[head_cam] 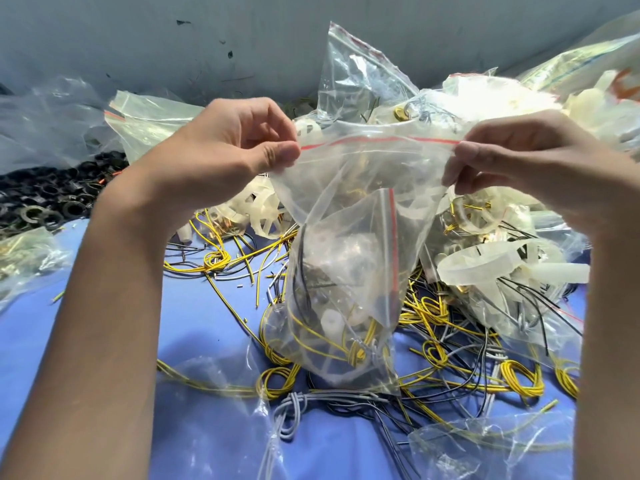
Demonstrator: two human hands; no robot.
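We cannot name the parts inside the clear zip bag [346,271]; creased plastic and glare blur them. Whether its red seal [381,140] is pressed closed, we cannot tell. The left forearm [97,341] and right forearm [609,341] run off the near edge. The black rings [45,202] are cut by the left edge.

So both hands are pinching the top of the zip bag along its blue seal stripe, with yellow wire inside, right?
No. In the head view the seal stripe is red, not blue. The left hand and right hand do pinch the top of the zip bag, with yellow wire inside.
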